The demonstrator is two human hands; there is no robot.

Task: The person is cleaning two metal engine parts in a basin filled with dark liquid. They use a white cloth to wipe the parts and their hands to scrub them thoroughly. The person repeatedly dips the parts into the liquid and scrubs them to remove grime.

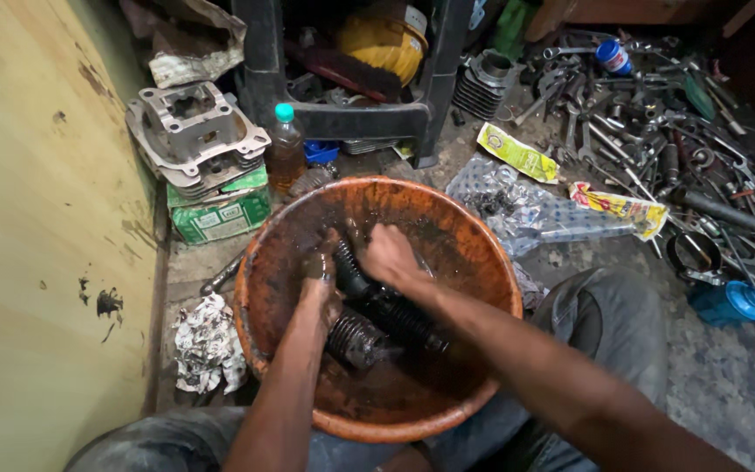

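Both hands down inside the orange basin (482, 262), among dark oily liquid. Left hand (321, 293) wrapped around one black ribbed boot-like part (356, 336) near the basin's middle; right hand (391, 258) closed over a second ribbed part (395, 315) just beside it, toward the basin's far side. Likely risks: greasy rubber slipping from wet fingers, liquid slopping over the basin's near rim onto the trousers, or tipping the plastic oil bottle (286, 149) beyond the basin's far-left edge.

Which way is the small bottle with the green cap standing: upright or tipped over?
Upright. The bottle stands on its base, green cap uppermost, behind the orange basin.
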